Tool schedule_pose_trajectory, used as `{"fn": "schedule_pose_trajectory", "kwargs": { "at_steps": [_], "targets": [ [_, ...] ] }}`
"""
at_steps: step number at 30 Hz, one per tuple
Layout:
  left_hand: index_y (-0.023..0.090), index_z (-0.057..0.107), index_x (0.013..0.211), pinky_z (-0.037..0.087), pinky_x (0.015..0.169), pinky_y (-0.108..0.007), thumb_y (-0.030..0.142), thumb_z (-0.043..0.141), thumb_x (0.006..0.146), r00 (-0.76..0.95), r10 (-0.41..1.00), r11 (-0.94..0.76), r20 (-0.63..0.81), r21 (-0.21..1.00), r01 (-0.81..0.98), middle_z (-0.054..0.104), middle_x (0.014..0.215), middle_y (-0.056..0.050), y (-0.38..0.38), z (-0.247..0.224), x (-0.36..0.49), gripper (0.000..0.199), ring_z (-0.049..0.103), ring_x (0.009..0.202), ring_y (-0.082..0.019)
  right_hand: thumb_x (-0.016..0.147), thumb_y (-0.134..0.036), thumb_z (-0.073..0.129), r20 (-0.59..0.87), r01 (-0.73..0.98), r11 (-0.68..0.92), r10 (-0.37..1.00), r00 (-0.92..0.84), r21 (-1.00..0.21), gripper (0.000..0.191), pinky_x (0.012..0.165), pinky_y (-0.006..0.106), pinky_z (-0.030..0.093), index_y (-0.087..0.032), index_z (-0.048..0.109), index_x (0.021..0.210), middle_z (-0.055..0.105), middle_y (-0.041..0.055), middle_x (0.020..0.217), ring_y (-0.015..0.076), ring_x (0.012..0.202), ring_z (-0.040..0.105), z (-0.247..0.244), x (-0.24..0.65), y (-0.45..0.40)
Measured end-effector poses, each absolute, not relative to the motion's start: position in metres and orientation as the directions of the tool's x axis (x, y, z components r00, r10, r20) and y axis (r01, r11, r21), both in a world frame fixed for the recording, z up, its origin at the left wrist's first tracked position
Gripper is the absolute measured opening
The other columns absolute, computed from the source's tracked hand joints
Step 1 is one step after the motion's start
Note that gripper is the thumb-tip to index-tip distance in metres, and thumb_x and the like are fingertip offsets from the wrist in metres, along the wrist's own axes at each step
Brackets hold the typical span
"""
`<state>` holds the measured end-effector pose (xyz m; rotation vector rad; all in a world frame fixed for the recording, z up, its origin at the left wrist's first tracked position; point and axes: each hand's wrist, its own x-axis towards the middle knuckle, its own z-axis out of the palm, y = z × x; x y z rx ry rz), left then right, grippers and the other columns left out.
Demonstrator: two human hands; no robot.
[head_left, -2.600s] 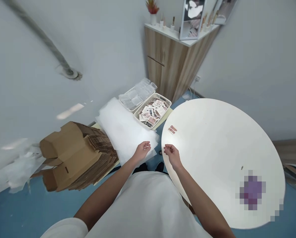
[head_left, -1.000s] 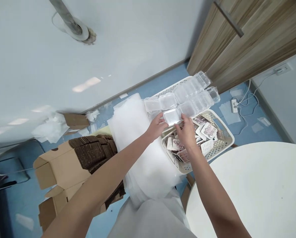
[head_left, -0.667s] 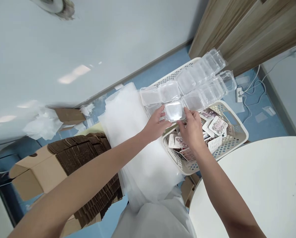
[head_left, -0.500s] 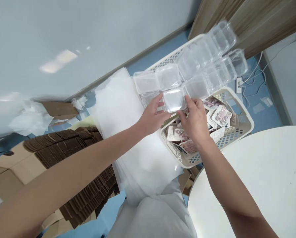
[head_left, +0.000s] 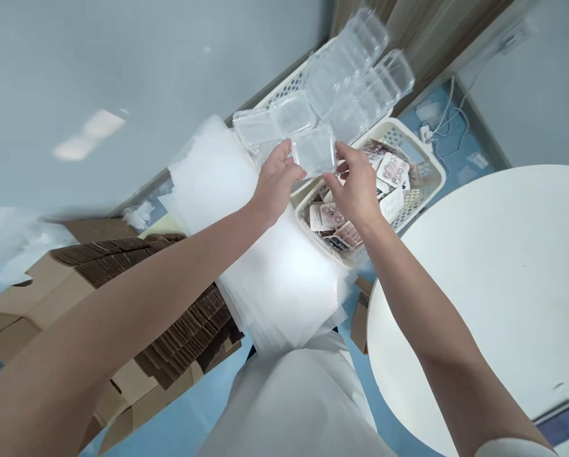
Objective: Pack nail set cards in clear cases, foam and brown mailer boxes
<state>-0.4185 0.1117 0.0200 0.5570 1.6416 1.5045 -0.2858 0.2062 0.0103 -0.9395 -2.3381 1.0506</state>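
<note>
A clear plastic case is held at its two sides between my hands. My left hand grips its left edge, fingers on the rim and thumb at the lower corner. On the right edge, my right hand pinches it between thumb and fingers. Behind it, rows of similar clear cases lie over a white basket. Just right of my hands, a second white basket holds cards with small round beads.
White translucent sheets lie in a stack in front of me. Folded brown cardboard stands at the left. At right is a round white table with a dark phone-like object. Cables run over the blue floor.
The view has shifted, so the baskets and cases appear further up and left. Both hands still hold the clear case, which looks tilted differently. The dark object on the table has come into view.
</note>
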Motion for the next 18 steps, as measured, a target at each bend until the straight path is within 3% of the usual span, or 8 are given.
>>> {"fn": "schedule_pose_trajectory", "kwargs": {
  "at_steps": [5, 9, 14, 18],
  "targets": [
    [0.02, 0.043, 0.119, 0.023, 0.101, -0.042, 0.021, 0.051, 0.071, -0.51, 0.839, 0.101, -0.19, 0.975, -0.199, 0.042, 0.128, -0.004, 0.097, 0.062, -0.393, 0.049, 0.031, 0.123, -0.025, 0.077, -0.045, 0.05, 0.062, 0.332, 0.286, 0.832, -0.551, -0.899, 0.046, 0.074, 0.035, 0.046, -0.02, 0.045, 0.116, 0.053, 0.0059, 0.101, 0.0152, 0.081, 0.053, 0.04, -0.26, 0.178],
    [0.018, 0.043, 0.12, 0.026, 0.1, -0.039, 0.016, 0.05, 0.066, -0.488, 0.857, 0.063, -0.165, 0.974, -0.218, 0.045, 0.127, -0.005, 0.067, 0.101, -0.357, 0.054, 0.035, 0.121, -0.025, 0.073, -0.038, 0.056, -0.003, 0.194, 0.083, 0.914, -0.406, -0.977, 0.038, 0.066, 0.029, 0.047, -0.02, 0.051, 0.105, 0.054, 0.0024, 0.088, 0.011, 0.071, 0.052, 0.073, -0.23, 0.141],
    [0.018, 0.045, 0.119, 0.036, 0.093, -0.036, 0.013, 0.053, 0.062, -0.393, 0.911, 0.029, -0.122, 0.972, -0.235, 0.049, 0.123, -0.007, 0.024, 0.121, -0.308, 0.058, 0.045, 0.113, -0.023, 0.064, -0.032, 0.063, -0.097, 0.066, -0.083, 0.964, -0.246, -0.994, 0.036, 0.062, 0.027, 0.047, -0.021, 0.053, 0.096, 0.053, 0.0004, 0.086, 0.009, 0.065, 0.052, 0.107, -0.176, 0.082],
    [0.019, 0.048, 0.117, 0.039, 0.09, -0.034, 0.013, 0.056, 0.063, -0.335, 0.933, 0.062, -0.13, 0.977, -0.206, 0.049, 0.123, -0.008, 0.0, 0.128, -0.271, 0.055, 0.047, 0.11, -0.021, 0.063, -0.033, 0.064, -0.151, 0.08, -0.139, 0.973, -0.176, -0.987, 0.036, 0.063, 0.029, 0.046, -0.021, 0.054, 0.095, 0.054, 0.0009, 0.086, 0.0097, 0.063, 0.052, 0.125, -0.129, 0.04]
  ]
}}
